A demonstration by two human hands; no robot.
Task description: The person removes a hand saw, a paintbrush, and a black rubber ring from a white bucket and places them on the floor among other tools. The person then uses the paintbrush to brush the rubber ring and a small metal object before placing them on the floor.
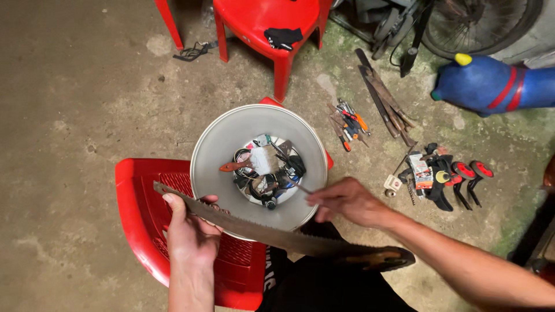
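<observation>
Concrete floor, stained and greenish toward the far right, carries everything. Nearest, a red plastic chair holds a large grey metal bowl full of tangled small parts. Across the chair's near edge lies a long handsaw: its axis runs from the tip at left down to the dark handle at right, teeth facing away. The left hand is closed around the blade near the tip. The right hand pinches a thin metal file over the bowl's rim. A small white-and-red package lies among loose tools at right.
</observation>
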